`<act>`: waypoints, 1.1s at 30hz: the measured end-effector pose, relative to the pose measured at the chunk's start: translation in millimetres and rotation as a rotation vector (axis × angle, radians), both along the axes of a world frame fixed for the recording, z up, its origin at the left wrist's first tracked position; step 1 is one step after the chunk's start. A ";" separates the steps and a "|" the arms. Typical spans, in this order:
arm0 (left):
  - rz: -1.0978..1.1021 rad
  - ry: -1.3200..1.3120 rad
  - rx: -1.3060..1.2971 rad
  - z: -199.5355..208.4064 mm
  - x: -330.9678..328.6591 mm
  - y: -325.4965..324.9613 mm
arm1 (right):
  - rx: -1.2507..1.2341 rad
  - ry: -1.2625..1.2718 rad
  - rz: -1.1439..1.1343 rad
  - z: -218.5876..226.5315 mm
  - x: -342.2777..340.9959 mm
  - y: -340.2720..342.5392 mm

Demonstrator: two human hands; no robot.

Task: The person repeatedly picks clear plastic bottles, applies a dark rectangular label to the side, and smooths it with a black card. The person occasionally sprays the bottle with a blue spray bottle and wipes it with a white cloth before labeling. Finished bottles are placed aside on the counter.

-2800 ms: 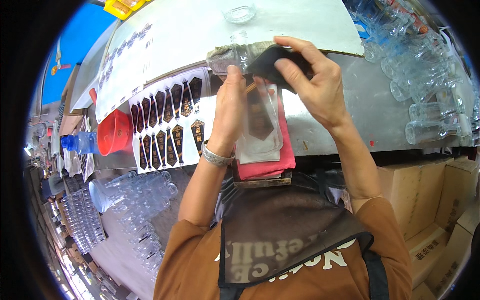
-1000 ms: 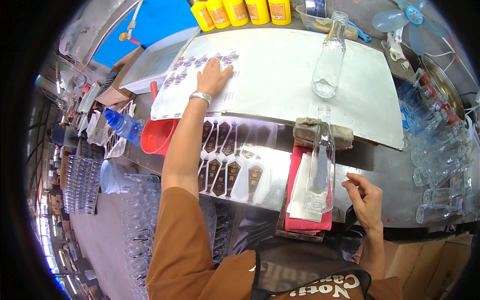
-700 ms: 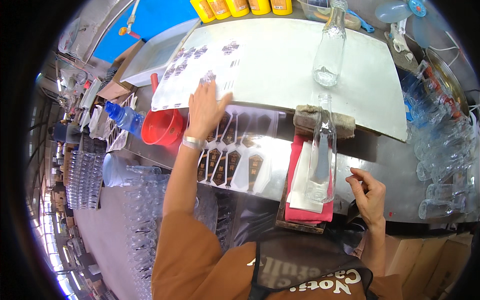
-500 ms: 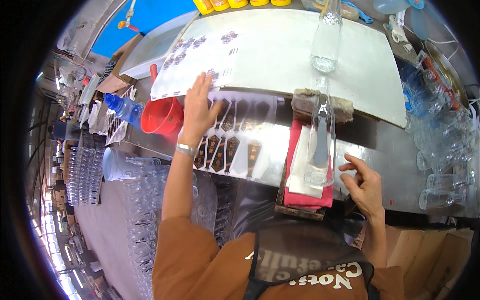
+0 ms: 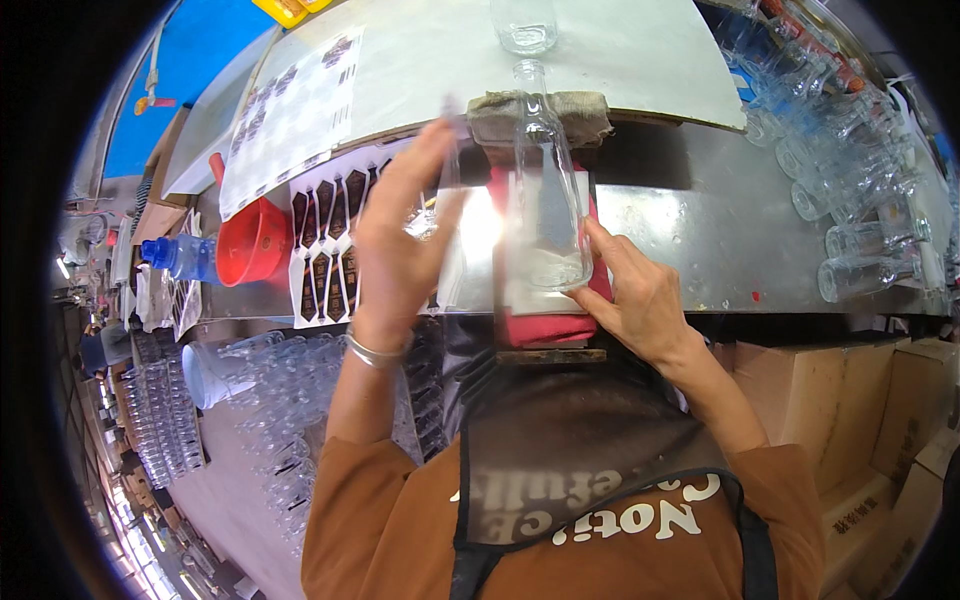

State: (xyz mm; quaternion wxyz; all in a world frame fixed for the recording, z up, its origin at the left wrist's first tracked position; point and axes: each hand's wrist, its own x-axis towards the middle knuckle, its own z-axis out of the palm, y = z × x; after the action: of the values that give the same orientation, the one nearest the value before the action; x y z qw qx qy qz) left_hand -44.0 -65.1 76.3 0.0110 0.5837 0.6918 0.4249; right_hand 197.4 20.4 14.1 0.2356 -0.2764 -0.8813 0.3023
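Note:
A clear glass bottle (image 5: 545,215) lies on a white cloth (image 5: 520,300) over a red pad (image 5: 550,330), its neck on a rolled towel (image 5: 590,115) and pointing away from me. My right hand (image 5: 640,300) is closed on its base, thumb on the side and fingers at the bottom edge. Left of the bottle my left hand (image 5: 400,235) is raised and smeared by motion. A thin, see-through film strip (image 5: 452,170) with a dark tip shows at its fingers. Behind that hand lies a sheet of dark, pointed labels (image 5: 325,235), partly covered.
Another bottle (image 5: 527,30) stands on the white board (image 5: 420,80). A red pot (image 5: 255,245) and blue plastic bottle (image 5: 185,258) are at the left. Many glass bottles (image 5: 840,190) lie at the right, others (image 5: 290,390) stand lower left. Cardboard boxes (image 5: 810,400) sit at lower right.
My left hand has risen off the label sheet and moved toward the bottle. My right hand has closed on the bottle's base. The whole view has shifted, so the bench appears further left.

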 end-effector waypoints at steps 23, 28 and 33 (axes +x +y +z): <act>-0.128 -0.102 -0.027 -49.9 53.6 12.9 | -0.271 0.067 0.127 -4.6 12.0 24.8; -0.129 -0.197 -0.021 -49.8 48.1 13.5 | -1.027 0.401 -0.075 -21.5 26.3 53.2; -0.129 -0.208 -0.042 -57.2 51.3 12.5 | -1.448 0.740 -0.205 -52.2 32.4 66.1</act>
State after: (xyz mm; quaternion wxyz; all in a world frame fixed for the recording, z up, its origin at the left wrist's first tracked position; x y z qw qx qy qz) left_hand 7.2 -52.5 19.1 0.1220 0.5794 0.6567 0.4670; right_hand 229.7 86.5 -38.2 0.3009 -0.3216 -0.3033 0.8450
